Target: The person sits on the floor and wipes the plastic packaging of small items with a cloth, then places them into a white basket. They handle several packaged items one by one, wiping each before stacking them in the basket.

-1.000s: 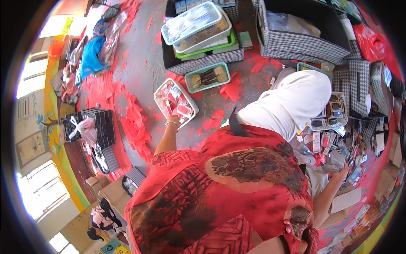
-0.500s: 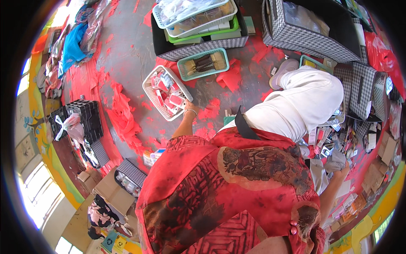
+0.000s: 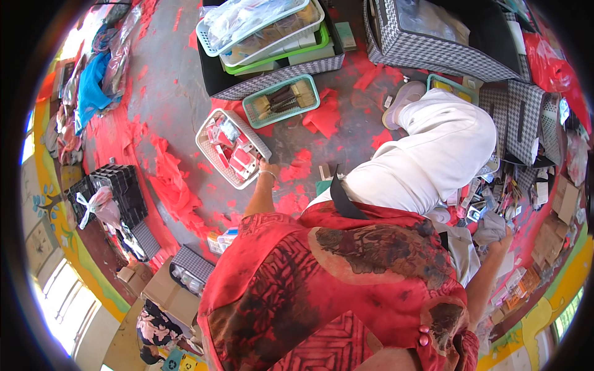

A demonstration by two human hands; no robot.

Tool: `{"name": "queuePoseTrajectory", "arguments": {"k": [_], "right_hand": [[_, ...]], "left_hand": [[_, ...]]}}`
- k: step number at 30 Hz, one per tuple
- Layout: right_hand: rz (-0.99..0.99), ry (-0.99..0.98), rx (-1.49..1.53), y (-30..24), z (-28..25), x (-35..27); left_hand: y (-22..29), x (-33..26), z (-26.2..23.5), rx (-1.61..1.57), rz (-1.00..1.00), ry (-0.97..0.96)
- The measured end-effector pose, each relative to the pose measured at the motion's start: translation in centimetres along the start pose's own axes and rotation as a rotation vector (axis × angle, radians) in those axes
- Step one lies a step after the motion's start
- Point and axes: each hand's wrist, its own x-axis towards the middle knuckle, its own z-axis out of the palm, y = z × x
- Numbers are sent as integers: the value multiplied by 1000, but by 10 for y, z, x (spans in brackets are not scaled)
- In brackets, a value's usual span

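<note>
My left hand (image 3: 268, 167) reaches forward and grips the near corner of a white basket (image 3: 210, 154) that holds red and white packets, on a grey floor with patches of red paint. My right hand (image 3: 502, 238) is stretched out to the right and closed on a grey cloth (image 3: 489, 226), above a heap of small packets and boxes (image 3: 495, 191). My red patterned shirt and white trousers (image 3: 433, 161) fill the middle of the view and hide the floor under me.
A teal basket of brushes (image 3: 281, 100) lies just beyond the white one. Behind it, a checked fabric box (image 3: 278, 73) holds stacked baskets, and a larger checked box (image 3: 445, 49) stands to its right. Black crates (image 3: 117, 185) and cardboard boxes (image 3: 164, 290) stand at the left. Another person (image 3: 153, 328) is at the lower left.
My left hand has slid from over the packets to the basket's near corner. My head has turned, so the baskets sit lower and more to the right in view.
</note>
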Motion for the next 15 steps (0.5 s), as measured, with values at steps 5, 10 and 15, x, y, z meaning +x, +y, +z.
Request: {"name": "queuePoseTrajectory", "arguments": {"k": [5,10,15], "right_hand": [[-2,26,-6,4,-9,12],[3,-2,-23,10,-6,11],[-8,10,-22,17,-3,9]], "left_hand": [[48,-36,8,-296,-23,-305],[125,-75,26,-682,-73,-406],[176,-63,45,-807,162,-526]]}}
